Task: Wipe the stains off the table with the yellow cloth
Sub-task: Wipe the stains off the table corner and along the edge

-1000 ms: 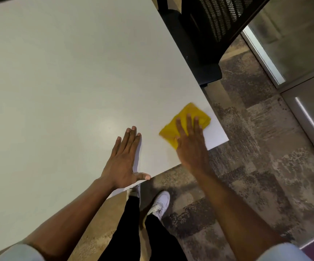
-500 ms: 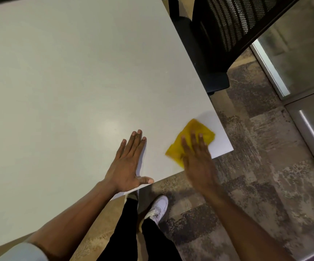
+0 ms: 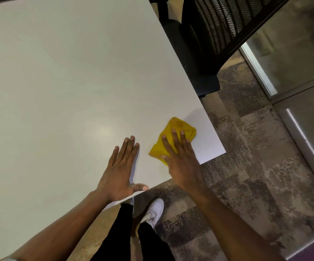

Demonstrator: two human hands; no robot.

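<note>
A crumpled yellow cloth (image 3: pixel 173 132) lies on the white table (image 3: pixel 67 81), close to its near right corner. My right hand (image 3: pixel 181 159) presses flat on the cloth's near half, fingers spread over it. My left hand (image 3: pixel 121 170) rests flat on the table just left of the cloth, fingers together, thumb out at the table's near edge, holding nothing. No stain shows on the tabletop around the cloth.
A black mesh office chair (image 3: pixel 214 34) stands against the table's right edge, farther back. Patterned grey carpet (image 3: pixel 256 166) lies to the right and below. My legs and a white shoe (image 3: pixel 154 211) are under the near edge. A glass partition frame (image 3: pixel 284 95) runs at right.
My right hand slid the cloth toward the near corner edge, then back a little left and away. The left hand stayed planted; the camera shifted slightly.
</note>
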